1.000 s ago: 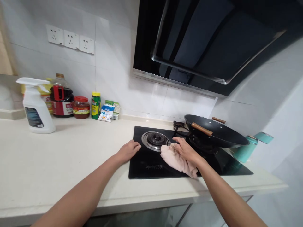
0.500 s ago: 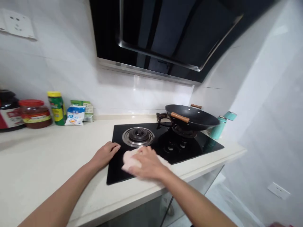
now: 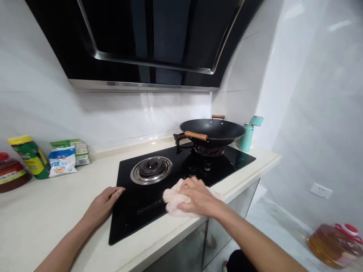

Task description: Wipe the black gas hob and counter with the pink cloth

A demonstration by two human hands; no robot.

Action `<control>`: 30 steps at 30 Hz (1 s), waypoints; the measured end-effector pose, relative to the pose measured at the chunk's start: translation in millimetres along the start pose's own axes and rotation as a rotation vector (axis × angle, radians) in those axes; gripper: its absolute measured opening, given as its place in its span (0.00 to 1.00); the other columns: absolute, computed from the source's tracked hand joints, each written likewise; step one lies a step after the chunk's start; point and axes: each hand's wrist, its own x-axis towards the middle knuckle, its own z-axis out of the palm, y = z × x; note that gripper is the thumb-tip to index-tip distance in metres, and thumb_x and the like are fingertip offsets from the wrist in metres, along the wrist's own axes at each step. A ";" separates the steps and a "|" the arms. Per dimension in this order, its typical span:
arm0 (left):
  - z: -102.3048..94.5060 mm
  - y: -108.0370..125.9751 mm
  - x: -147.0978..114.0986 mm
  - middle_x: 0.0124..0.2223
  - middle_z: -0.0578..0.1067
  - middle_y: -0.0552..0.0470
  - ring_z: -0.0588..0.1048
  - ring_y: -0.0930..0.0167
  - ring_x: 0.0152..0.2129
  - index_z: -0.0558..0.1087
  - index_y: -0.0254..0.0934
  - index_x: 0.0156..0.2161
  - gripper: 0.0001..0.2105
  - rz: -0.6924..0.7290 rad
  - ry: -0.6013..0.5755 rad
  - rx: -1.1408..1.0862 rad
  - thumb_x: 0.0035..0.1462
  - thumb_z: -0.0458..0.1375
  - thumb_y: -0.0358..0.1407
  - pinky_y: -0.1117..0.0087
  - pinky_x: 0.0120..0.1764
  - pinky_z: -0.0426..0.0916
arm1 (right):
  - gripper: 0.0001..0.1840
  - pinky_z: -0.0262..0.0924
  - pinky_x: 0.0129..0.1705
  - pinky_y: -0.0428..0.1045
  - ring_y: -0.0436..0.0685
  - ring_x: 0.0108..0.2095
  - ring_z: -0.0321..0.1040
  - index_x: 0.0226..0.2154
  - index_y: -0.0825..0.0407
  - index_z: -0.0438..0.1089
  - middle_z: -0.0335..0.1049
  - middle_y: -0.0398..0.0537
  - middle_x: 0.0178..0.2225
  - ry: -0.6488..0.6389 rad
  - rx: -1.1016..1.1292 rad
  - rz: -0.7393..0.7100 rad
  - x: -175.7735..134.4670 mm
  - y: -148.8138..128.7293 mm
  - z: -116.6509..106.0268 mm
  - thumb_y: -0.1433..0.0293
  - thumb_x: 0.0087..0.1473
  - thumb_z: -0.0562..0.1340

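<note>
Cloth [image 3: 172,199] has slid right along the front edge of the stove [image 3: 124,217], uncovering the lettering; right hand [image 3: 198,196] has fingers and thumb closed on a bunch of it. Burner [image 3: 151,168] sits at 11 o'clock from the cloth, wok [image 3: 218,130] at 1, flask [image 3: 246,139] at 2. Left hand [image 3: 103,206], at 9 o'clock, rests by the stove's left edge, fingers partly curled, nothing visible held, can't tell how far open.
</note>
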 end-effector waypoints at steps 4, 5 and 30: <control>0.7 -2.0 0.7 0.52 0.79 0.48 0.75 0.57 0.51 0.79 0.42 0.46 0.30 -0.005 -0.013 0.013 0.55 0.50 0.62 0.58 0.56 0.68 | 0.17 0.54 0.50 0.56 0.61 0.46 0.59 0.44 0.46 0.75 0.67 0.50 0.47 0.115 -0.117 0.191 -41.0 69.6 -25.3 0.55 0.58 0.62; 0.5 -2.6 0.5 0.52 0.79 0.48 0.75 0.57 0.51 0.79 0.42 0.46 0.30 -0.003 -0.016 0.013 0.55 0.50 0.62 0.58 0.56 0.68 | 0.16 0.54 0.49 0.56 0.61 0.45 0.60 0.43 0.47 0.75 0.67 0.51 0.46 0.148 -0.151 0.243 -49.7 85.6 -30.6 0.56 0.58 0.61; 8.0 -32.2 18.7 0.43 0.81 0.64 0.77 0.58 0.47 0.79 0.65 0.36 0.18 0.007 0.036 0.011 0.51 0.52 0.63 0.55 0.53 0.69 | 0.36 0.61 0.52 0.56 0.65 0.55 0.67 0.67 0.45 0.52 0.60 0.59 0.61 0.582 -0.254 1.031 -85.9 253.5 -131.5 0.45 0.64 0.43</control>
